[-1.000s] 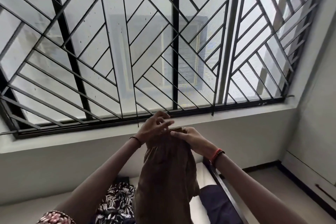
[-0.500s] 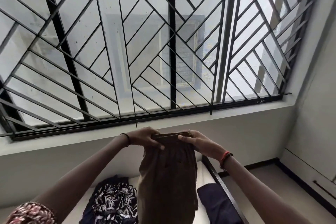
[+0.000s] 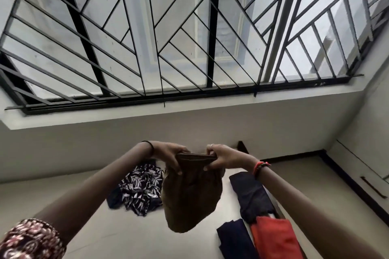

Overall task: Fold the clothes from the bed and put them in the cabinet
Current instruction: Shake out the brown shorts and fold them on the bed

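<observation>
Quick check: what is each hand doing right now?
Left hand: grips one end of the brown garment along its top edge.
Right hand: grips the other end of that edge, holding it up above the bed.

A wide window [image 3: 134,6] fills the upper view, barred by a black metal grille [image 3: 213,27] of upright and slanting bars. Beneath it runs a pale sill [image 3: 210,106], then a plain wall [image 3: 84,149]. At the right, a dark skirting board [image 3: 294,155] edges the floor [image 3: 305,174].
</observation>
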### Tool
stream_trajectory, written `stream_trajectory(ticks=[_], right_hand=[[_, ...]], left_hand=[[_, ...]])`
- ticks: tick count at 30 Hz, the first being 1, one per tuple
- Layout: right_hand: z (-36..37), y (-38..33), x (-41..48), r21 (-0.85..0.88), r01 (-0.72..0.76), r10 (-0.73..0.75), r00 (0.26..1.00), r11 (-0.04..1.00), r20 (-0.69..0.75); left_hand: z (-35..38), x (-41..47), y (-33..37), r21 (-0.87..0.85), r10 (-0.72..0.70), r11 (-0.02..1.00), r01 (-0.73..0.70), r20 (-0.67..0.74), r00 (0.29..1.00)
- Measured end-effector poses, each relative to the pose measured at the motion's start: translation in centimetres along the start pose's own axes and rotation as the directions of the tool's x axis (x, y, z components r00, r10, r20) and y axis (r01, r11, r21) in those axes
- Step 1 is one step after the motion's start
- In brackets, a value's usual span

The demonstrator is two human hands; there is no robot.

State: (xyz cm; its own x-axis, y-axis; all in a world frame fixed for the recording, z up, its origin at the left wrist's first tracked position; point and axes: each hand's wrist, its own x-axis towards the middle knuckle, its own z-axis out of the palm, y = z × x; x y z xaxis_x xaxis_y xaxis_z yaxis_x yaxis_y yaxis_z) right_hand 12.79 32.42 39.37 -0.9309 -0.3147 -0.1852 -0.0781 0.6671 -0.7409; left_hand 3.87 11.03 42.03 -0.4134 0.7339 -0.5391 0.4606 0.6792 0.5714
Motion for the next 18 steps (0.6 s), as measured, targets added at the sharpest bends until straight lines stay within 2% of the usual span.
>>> stream_trajectory(ticks=[5,8,11,14,18], right_hand=[[4.6,2.1,0.6,0.035,-0.054,0.044,0.967,0.998,0.249],[6.6,3.2,1.0,0.13,-0.114,0.054,0.918,0.985,0.393],[9.1,4.8,1.3,0.15,-0.182,0.102,0.898,0.972,0.428],[11.5,7.7,2.6,0.099,-0.147,0.094,0.908,0.984,0.408],[12.2,10.2,4.6,0.025,-0.15,0.132,0.929,0.988,0.346]], left_hand=[[3.8,1.1,-4.4,-0.075,-0.078,0.993,0.092,0.175,0.982],[5.7,2.2,-6.9,-0.219,-0.108,0.959,0.178,0.301,0.948],[7.3,3.4,-8.7,-0.236,-0.136,0.948,0.213,0.306,0.942],[9.4,5.5,-10.8,-0.17,-0.145,0.964,0.202,0.299,0.943],[10.8,8.0,-12.2,-0.045,-0.127,0.989,0.138,0.191,0.973]])
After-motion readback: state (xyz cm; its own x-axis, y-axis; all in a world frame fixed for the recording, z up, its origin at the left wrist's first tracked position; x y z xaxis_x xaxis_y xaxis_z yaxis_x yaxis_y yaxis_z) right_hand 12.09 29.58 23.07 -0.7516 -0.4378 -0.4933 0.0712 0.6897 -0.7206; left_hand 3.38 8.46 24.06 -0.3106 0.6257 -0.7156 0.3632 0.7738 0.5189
